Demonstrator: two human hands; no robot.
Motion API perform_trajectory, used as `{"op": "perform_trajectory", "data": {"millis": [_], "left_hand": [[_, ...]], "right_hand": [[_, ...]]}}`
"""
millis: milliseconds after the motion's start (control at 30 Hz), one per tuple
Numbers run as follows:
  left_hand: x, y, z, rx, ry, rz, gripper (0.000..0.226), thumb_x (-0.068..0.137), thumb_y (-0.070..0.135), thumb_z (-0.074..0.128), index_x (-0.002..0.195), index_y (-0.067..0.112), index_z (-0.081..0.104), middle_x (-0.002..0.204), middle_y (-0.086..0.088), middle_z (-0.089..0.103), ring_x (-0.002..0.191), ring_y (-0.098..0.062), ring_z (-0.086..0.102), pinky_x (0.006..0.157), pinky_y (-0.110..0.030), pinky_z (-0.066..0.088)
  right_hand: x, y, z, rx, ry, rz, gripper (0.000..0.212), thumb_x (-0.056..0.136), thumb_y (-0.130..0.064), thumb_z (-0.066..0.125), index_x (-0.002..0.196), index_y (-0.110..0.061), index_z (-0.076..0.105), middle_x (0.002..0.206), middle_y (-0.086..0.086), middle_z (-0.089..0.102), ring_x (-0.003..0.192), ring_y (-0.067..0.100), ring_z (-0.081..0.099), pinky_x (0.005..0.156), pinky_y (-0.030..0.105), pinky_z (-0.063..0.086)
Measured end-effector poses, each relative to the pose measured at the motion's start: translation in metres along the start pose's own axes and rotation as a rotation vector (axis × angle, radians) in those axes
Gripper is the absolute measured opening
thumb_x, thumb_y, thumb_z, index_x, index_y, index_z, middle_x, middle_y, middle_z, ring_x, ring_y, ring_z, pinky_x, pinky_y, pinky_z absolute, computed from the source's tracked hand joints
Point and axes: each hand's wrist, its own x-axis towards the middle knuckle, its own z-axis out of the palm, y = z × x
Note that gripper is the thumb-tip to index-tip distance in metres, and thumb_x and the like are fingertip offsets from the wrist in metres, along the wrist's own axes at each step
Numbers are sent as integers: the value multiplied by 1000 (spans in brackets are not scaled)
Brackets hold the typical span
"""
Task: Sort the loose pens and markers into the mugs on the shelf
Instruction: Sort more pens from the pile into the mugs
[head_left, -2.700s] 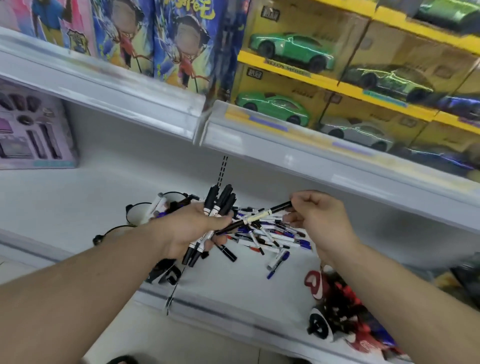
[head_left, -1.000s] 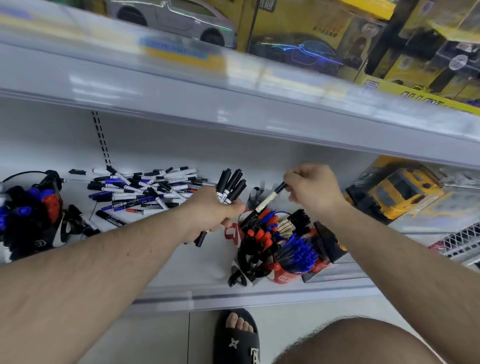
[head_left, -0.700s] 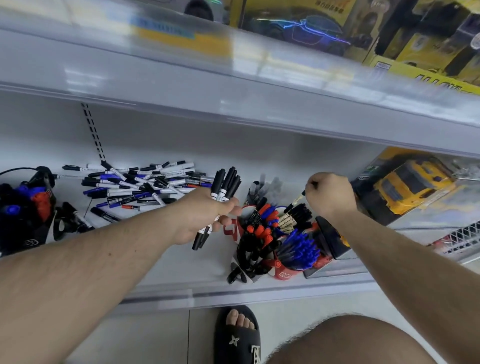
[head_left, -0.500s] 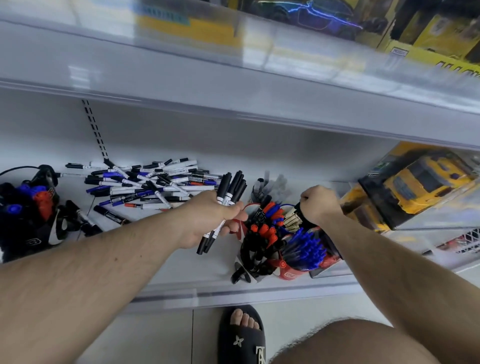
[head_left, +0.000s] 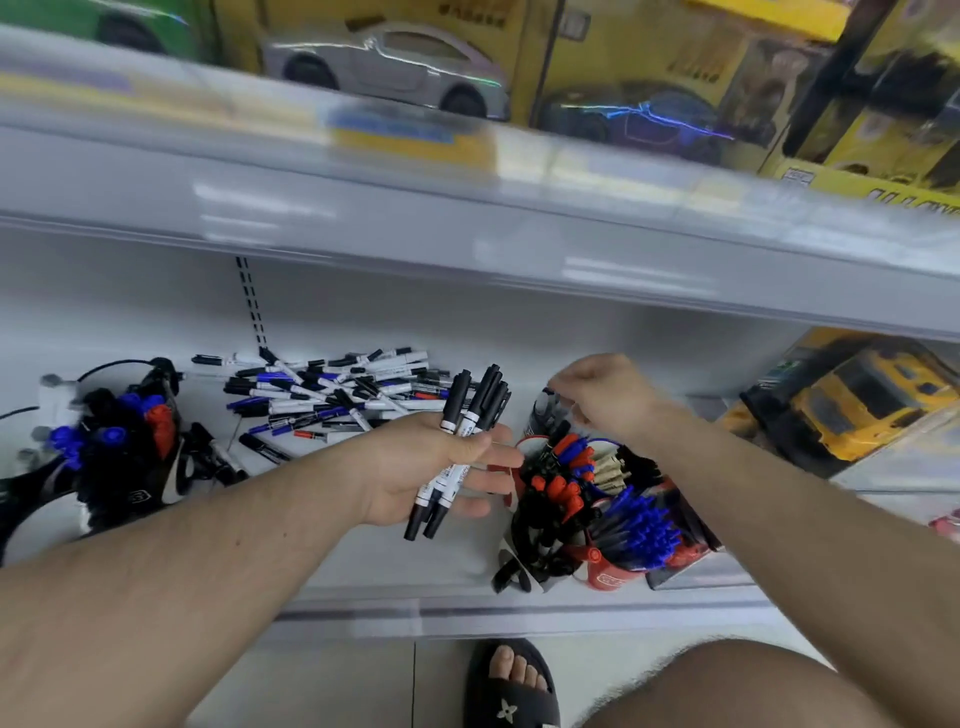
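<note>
Shelf: white metal store shelf (head_left: 363, 566), carrying everything below; upper shelf edge blurred.
Loose pile: heap of white-barrelled markers with black, blue and red caps (head_left: 332, 389), lying criss-cross at the back of the shelf, left of centre.
Right-hand mugs: cluster of red and black mugs (head_left: 608, 571) near the front edge, crammed with red-capped, blue-capped and black-capped pens, caps up.
Left-hand mugs: dark mugs (head_left: 119, 467) at the far left, already stuffed with black, blue and red caps.
Left hand: left hand (head_left: 415, 467), palm up, fingers loosely curled round a bundle of black-capped white markers (head_left: 462, 441), caps pointing up and back.
Right hand: right hand (head_left: 602, 395) over the right-hand mugs, fingers curled down; whether anything is pinched, cannot tell.
Handling: judged light, stiff, smooth plastic; likely to slide out of a loose bundle.
Hold: best pinched mid-barrel, one at a time, lowered upright into a gap.
</note>
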Motion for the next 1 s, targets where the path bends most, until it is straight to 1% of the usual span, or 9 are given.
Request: {"op": "perform_trajectory", "data": {"millis": [67,167,300,500,633,733,833,900,1000], "left_hand": [[-15,-1,-3,-4,-20,10,20,99,14,51,114,11,65,107,-5,75,91,-21,73,68,-33,60],[-41,-2,-10,14,-48,33,18,100,15,50,110,11,64,105,-5,75,88,-21,74,70,-32,60],[-75,0,-22,55,-57,49,20,101,15,47,112,9,63,106,-6,75,85,-22,73,70,-31,59],[-129,6,-73,190,37,68,29,103,29,44,115,10,62,106,-7,75,86,-25,72,66,-34,59],[-162,0,-118,319,233,55,30,103,32,44,107,8,60,83,-3,76,63,-19,69,52,-28,52],[-184,-4,-152,490,448,38,26,100,34,52,89,12,60,63,0,66,41,-10,41,41,-21,31],[-204,-8,-183,551,652,55,29,93,35,62,76,14,52,62,-3,47,47,-13,34,44,-22,26],[-213,-8,-199,500,746,77,29,94,39,58,81,15,51,65,-3,40,52,-16,33,50,-24,28],[-222,-5,-214,406,835,103,34,98,44,45,95,11,54,76,-6,44,57,-19,36,61,-30,34]], "right_hand": [[-25,-38,4,274,-161,-37,21,98,-22,56,95,-5,68,78,8,63,53,16,54,51,28,42],[-56,-78,12,257,-293,-133,22,98,-28,58,113,-13,64,89,9,65,59,16,57,54,28,44],[-84,-111,29,53,-287,-244,14,92,-11,66,106,-13,68,88,14,71,61,16,61,54,23,49],[-105,-139,46,162,-195,-230,17,93,-4,62,109,-6,68,87,18,72,59,14,64,69,32,58],[-106,-152,68,203,-99,-305,19,93,-3,62,110,-6,69,76,9,71,57,12,65,65,30,59],[-104,-163,98,185,-62,-362,20,92,-3,62,108,-10,71,73,2,70,53,7,64,60,21,56],[-100,-177,139,94,-73,-451,22,92,-4,62,110,-12,73,76,-5,70,54,5,63,66,23,58],[-98,-187,169,-10,-93,-531,23,91,-8,64,111,-15,74,82,-5,72,66,13,66,76,30,56],[-96,-202,213,-79,-103,-623,24,91,-11,64,113,-16,73,100,4,72,83,19,64,82,24,48]]}}
